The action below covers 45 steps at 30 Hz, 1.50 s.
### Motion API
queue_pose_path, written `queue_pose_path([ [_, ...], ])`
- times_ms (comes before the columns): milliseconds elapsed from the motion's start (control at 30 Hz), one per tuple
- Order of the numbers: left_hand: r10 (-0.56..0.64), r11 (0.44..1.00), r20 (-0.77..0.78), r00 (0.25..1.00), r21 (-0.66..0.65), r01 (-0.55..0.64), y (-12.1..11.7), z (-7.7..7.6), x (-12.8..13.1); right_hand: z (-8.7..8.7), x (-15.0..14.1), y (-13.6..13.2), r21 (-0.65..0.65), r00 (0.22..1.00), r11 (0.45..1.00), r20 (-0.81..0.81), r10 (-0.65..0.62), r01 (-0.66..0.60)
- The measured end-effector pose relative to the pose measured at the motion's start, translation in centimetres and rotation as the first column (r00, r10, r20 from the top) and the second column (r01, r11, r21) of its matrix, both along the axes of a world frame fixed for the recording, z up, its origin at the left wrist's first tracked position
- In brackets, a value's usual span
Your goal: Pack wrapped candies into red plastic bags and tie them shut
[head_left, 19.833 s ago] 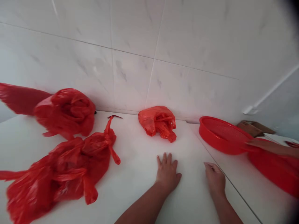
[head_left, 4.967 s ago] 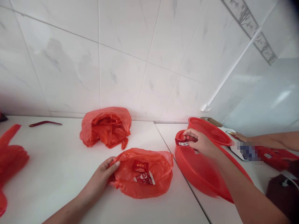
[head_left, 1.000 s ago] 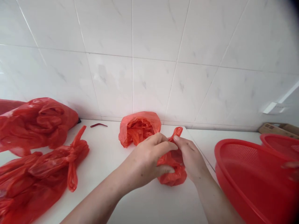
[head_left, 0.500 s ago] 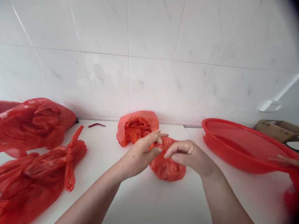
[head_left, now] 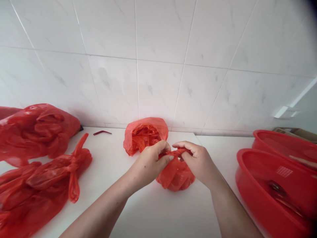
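Note:
A red plastic bag (head_left: 176,175) rests on the white table (head_left: 158,211) between my hands, its lower part bunched and rounded. My left hand (head_left: 155,160) pinches the twisted top of the bag between thumb and fingers. On the other side my right hand (head_left: 196,158) grips the same twisted rim, thumb below and forefinger above. What lies inside the bag cannot be made out. Just behind my left hand sits another red plastic bag (head_left: 146,132), its mouth open and crumpled plastic inside.
Knotted red bags (head_left: 44,188) and a crumpled red bag heap (head_left: 42,132) lie at left. A thin dark red strip (head_left: 102,132) rests near the tiled wall (head_left: 158,89). Two red plastic baskets (head_left: 257,198) stand at right, the nearer with dark items inside; a cardboard box (head_left: 302,134) is behind.
My right hand has closed on the bag's rim, now twisted between both hands. At right, the basket has shifted rightward and a second one now shows in front.

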<state>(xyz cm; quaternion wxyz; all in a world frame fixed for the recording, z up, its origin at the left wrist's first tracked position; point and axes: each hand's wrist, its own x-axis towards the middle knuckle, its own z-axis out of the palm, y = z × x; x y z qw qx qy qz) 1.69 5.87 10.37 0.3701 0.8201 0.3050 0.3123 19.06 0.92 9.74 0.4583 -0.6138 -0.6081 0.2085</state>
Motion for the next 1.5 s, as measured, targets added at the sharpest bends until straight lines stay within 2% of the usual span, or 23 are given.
queue_pose_path([
  [67, 0.021, 0.995, -0.033, 0.999, 0.095, -0.017, 0.0, 0.2, -0.1, 0.2, 0.3, 0.0, 0.015, 0.99, 0.996, -0.113, 0.087, -0.086],
  [133, 0.03, 0.968, -0.041, 0.999, 0.25, -0.019, -0.1, 0.4, -0.2, 0.3, 0.6, 0.3, 0.021, 0.968, 0.994, -0.224, 0.11, -0.108],
  [233, -0.008, 0.87, -0.095, 0.995, 0.49, 0.054, -0.6, 0.7, -0.3, -0.7, 1.7, 1.6, -0.043, 0.945, 0.999, -0.328, 0.01, -0.025],
  [300, -0.063, 0.8, -0.212, 0.975, 0.573, 0.176, -1.1, 0.7, -0.5, -2.3, 2.8, 2.9, -0.072, 0.951, 0.994, -0.292, -0.098, 0.081],
  [367, -0.13, 0.765, -0.357, 0.925, 0.557, 0.323, -1.6, 0.6, -0.8, -4.3, 4.3, 4.4, -0.069, 0.957, 0.978, -0.201, -0.206, 0.196],
  [433, -0.18, 0.766, -0.471, 0.863, 0.483, 0.424, -2.0, 0.4, -1.0, -6.4, 5.8, 5.5, -0.063, 0.949, 0.957, -0.127, -0.29, 0.284],
  [500, -0.181, 0.783, -0.54, 0.822, 0.427, 0.453, -2.2, 0.3, -1.1, -8.4, 7.0, 6.2, -0.065, 0.943, 0.947, -0.093, -0.321, 0.316],
  [600, -0.159, 0.82, -0.589, 0.792, 0.368, 0.438, -2.2, 0.4, -1.0, -10.7, 7.8, 6.7, -0.076, 0.952, 0.954, -0.083, -0.296, 0.29],
  [667, -0.206, 0.859, -0.557, 0.804, 0.291, 0.422, -2.3, 0.7, -0.9, -11.6, 8.0, 6.8, -0.074, 0.962, 0.964, -0.085, -0.261, 0.255],
  [800, -0.289, 0.907, -0.3, 0.909, 0.219, 0.36, -2.4, 1.0, -0.2, -12.5, 8.2, 6.8, -0.068, 0.963, 0.97, -0.125, -0.239, 0.232],
  [900, -0.244, 0.911, -0.212, 0.946, 0.285, 0.299, -1.9, -0.5, 1.1, -12.6, 8.4, 6.5, -0.106, 0.967, 0.974, -0.142, -0.213, 0.199],
  [967, -0.159, 0.903, -0.294, 0.942, 0.342, 0.259, -1.2, -2.4, 2.1, -12.6, 8.4, 6.3, -0.124, 0.973, 0.977, -0.132, -0.187, 0.171],
  [1100, -0.108, 0.868, -0.531, 0.841, 0.363, 0.34, 0.0, -6.3, 3.3, -12.7, 8.6, 6.2, -0.199, 0.955, 0.96, -0.181, -0.234, 0.198],
  [1200, -0.069, 0.87, -0.619, 0.782, 0.346, 0.351, 0.4, -7.4, 2.6, -13.1, 9.0, 6.6, -0.29, 0.935, 0.931, -0.207, -0.288, 0.223],
  [1267, -0.083, 0.872, -0.639, 0.765, 0.325, 0.366, 0.4, -7.0, 1.2, -13.5, 9.4, 6.9, -0.313, 0.932, 0.921, -0.196, -0.303, 0.234],
  [1367, -0.091, 0.881, -0.61, 0.787, 0.32, 0.35, 0.4, -5.2, -2.0, -14.0, 9.8, 7.2, -0.307, 0.938, 0.923, -0.177, -0.297, 0.234],
  [1433, -0.024, 0.902, -0.569, 0.822, 0.341, 0.263, 0.1, -3.4, -4.7, -14.3, 9.9, 7.4, -0.312, 0.937, 0.921, -0.179, -0.299, 0.234],
  [1500, 0.091, 0.923, -0.538, 0.838, 0.362, 0.132, -0.4, -1.6, -7.7, -14.5, 9.9, 7.4, -0.317, 0.936, 0.919, -0.18, -0.302, 0.235],
])
